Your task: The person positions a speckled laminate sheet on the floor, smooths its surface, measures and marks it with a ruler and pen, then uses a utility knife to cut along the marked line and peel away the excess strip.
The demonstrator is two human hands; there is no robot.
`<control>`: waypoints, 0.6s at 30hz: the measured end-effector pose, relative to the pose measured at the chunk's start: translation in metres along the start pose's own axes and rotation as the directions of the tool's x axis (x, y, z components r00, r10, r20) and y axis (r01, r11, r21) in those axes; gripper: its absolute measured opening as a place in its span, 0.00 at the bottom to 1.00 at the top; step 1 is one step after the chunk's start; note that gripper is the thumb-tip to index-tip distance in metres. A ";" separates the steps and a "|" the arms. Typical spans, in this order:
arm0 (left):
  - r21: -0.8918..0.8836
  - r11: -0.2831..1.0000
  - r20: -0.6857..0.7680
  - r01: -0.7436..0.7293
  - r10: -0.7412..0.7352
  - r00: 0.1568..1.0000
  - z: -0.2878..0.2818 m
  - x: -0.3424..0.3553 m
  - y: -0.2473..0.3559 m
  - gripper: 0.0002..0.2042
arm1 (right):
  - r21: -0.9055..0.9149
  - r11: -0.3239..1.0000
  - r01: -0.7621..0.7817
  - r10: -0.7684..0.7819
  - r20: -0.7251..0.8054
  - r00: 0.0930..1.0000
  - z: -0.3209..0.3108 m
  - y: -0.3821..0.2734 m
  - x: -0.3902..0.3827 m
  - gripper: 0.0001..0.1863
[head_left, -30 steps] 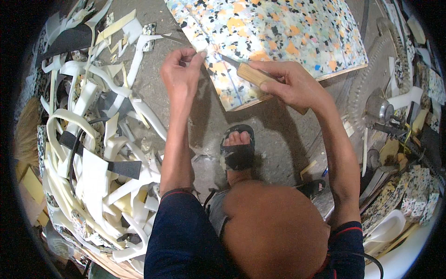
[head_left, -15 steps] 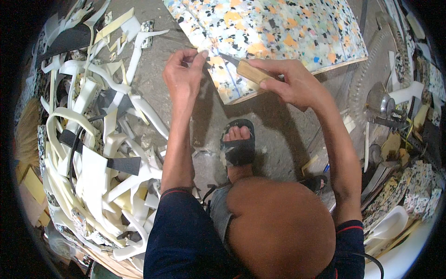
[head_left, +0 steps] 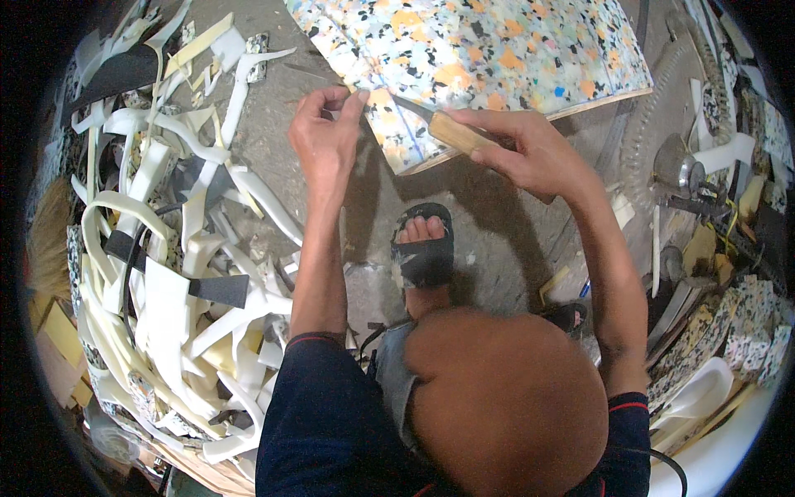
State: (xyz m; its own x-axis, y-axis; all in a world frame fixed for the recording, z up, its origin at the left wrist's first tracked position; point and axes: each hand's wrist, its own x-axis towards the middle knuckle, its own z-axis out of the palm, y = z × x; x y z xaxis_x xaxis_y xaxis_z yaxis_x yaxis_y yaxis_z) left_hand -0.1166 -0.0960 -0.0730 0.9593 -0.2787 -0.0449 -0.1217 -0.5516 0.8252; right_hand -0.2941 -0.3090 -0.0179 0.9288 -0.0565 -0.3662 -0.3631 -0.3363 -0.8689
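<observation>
A knife with a wooden handle [head_left: 456,132] is gripped in my right hand [head_left: 523,149]. Its dark blade [head_left: 411,105] points left, lying low over a speckled foam sheet [head_left: 489,58] of white, orange and black bits. My left hand [head_left: 325,124] is at the sheet's left edge, just left of the blade tip. Thumb and forefinger there are pinched together; what sits between them, if anything, is too small to make out. Faint dark lines run across the sheet near its left and right sides.
Foam offcuts [head_left: 166,306], white, cream and black, are heaped along the left. At the right lie a ribbed clear hose [head_left: 642,157], a metal tool [head_left: 683,174] and stacked speckled foam pieces [head_left: 749,327]. My sandalled foot [head_left: 424,253] rests on the concrete floor below the sheet.
The knife and my right hand have shifted slightly right. The foam sheet appears a little higher in view, and my left hand has hardly moved.
</observation>
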 end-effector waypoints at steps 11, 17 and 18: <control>-0.014 1.000 0.011 -0.024 0.025 1.000 -0.004 -0.007 0.002 0.14 | -0.110 0.966 0.235 -0.246 -0.099 0.964 0.005 0.020 -0.023 0.29; 0.008 1.000 0.006 0.013 -0.013 1.000 -0.005 -0.014 0.002 0.14 | -0.043 0.996 0.074 -0.075 -0.007 0.997 0.000 0.005 -0.036 0.29; 0.013 1.000 0.003 0.009 -0.009 1.000 -0.006 -0.015 0.001 0.14 | -0.039 0.998 0.048 -0.048 0.000 0.999 -0.001 0.006 -0.048 0.29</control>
State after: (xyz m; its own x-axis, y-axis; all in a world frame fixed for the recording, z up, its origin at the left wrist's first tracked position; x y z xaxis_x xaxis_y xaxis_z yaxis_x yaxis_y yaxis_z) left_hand -0.1300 -0.0880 -0.0680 0.9596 -0.2762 -0.0536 -0.1167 -0.5641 0.8174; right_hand -0.3408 -0.3091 -0.0050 0.9452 -0.0397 -0.3239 -0.3146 -0.3751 -0.8720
